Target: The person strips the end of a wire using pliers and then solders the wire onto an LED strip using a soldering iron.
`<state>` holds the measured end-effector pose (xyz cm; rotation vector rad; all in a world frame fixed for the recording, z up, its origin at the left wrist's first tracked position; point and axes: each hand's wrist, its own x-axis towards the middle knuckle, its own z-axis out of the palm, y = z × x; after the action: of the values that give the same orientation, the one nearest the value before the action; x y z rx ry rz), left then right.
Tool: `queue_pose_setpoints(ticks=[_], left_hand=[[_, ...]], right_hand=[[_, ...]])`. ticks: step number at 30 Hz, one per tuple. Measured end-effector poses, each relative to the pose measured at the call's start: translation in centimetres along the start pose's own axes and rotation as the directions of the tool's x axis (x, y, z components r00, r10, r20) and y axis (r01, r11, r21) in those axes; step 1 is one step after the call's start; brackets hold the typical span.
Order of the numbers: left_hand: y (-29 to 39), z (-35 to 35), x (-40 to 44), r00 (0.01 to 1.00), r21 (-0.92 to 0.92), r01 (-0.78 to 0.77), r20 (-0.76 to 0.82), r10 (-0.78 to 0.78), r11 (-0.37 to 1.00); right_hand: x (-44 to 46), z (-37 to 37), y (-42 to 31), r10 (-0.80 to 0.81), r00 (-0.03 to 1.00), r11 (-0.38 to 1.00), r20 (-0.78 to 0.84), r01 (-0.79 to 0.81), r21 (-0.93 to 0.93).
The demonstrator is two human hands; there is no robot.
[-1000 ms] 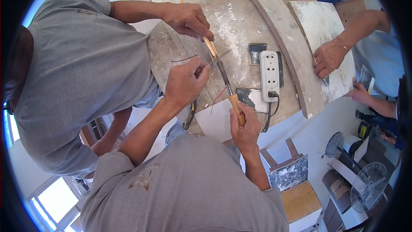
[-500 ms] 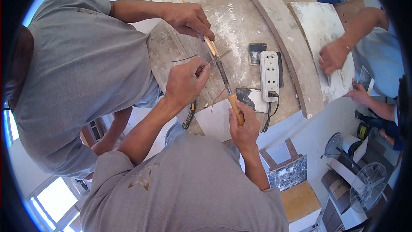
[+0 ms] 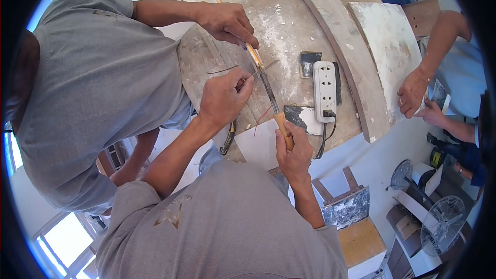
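My right hand (image 3: pixel 294 147) is wrapped round the wooden handle of what looks like a soldering iron (image 3: pixel 268 90), its dark metal shaft slanting up and left. With thumb and finger together, my left hand (image 3: pixel 225 95) pinches a thin wire (image 3: pixel 269 65) that crosses near the iron's tip. There the tip meets the end of a long, thin yellow-orange strip (image 3: pixel 254 54). A co-worker's hand (image 3: pixel 230 23) presses on that strip from the far left. Exact contact between tip, wire and strip is too small to make out.
A white power strip (image 3: pixel 325 90) with a black plug lies right of the iron, near dark pads (image 3: pixel 310 64). A black-and-yellow tool (image 3: pixel 228 138) and red wire (image 3: pixel 262 120) lie left. Beyond a curved board (image 3: pixel 336 36), another person's hand (image 3: pixel 413 90) works at a white panel (image 3: pixel 387 41).
My hands, the iron and the strip stay almost still. At the right, the other person's hand has moved down and right along the white panel, toward their other hand.
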<state>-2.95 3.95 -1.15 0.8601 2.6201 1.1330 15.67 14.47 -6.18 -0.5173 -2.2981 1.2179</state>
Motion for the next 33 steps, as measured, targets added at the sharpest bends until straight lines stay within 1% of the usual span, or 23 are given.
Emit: queue_pose_setpoints(ticks=[4,7,10,13,16,19,22,25,28,31,33], left_hand=[[-0.2,-0.1,0.1,1.000,0.044,-0.025,-0.009,0.025,0.999],[-0.7,-0.4,-0.1,0.998,0.045,-0.062,-0.029,0.063,0.997],[-1.0,-0.7,-0.5,0.998,-0.059,0.017,-0.067,-0.021,0.998],[-1.7,-1.2,-1.0,0.997,-0.094,0.065,-0.044,-0.070,0.993],[-1.9,-1.4,-1.4,0.996,-0.077,0.078,-0.043,-0.081,0.994],[-1.8,-1.4,-1.8,0.998,-0.094,0.035,-0.056,-0.040,0.995],[-1.4,-1.7,-2.5,0.985,-0.122,0.173,0.034,-0.170,0.977],[-2.2,-0.7,-4.1,0.992,-0.174,0.110,0.076,-0.098,0.979],[-2.2,0.0,-5.0,0.997,-0.124,0.042,0.075,-0.033,0.991],[-2.0,0.4,-4.8,0.998,-0.075,-0.023,0.064,0.027,0.997],[-2.2,0.5,-4.4,0.999,-0.107,-0.030,0.029,0.033,0.994]], right_hand=[[0.4,0.0,-0.4,-0.008,1.000,1.000,-0.002,0.008,-0.017],[0.9,0.0,-1.0,0.017,1.000,0.999,-0.006,-0.017,-0.030],[0.9,-0.8,-1.7,0.038,0.997,0.999,-0.060,-0.037,0.024],[0.5,-1.6,-1.6,0.047,0.993,0.999,-0.110,-0.044,0.030],[0.3,-2.1,-1.4,0.019,0.989,1.000,-0.148,-0.015,0.026],[-0.1,-2.1,-1.1,0.023,0.987,0.999,-0.157,-0.016,0.051],[-1.0,-2.0,-0.5,0.031,0.982,0.995,-0.185,-0.013,0.096],[-2.3,-1.9,0.3,0.183,0.973,0.973,-0.144,-0.157,0.172],[-2.6,-2.1,0.6,0.244,0.964,0.950,-0.109,-0.215,0.226],[-3.1,-2.4,0.7,0.321,0.947,0.913,-0.023,-0.303,0.274],[-3.5,-2.1,1.0,0.336,0.939,0.915,-0.076,-0.306,0.262]])
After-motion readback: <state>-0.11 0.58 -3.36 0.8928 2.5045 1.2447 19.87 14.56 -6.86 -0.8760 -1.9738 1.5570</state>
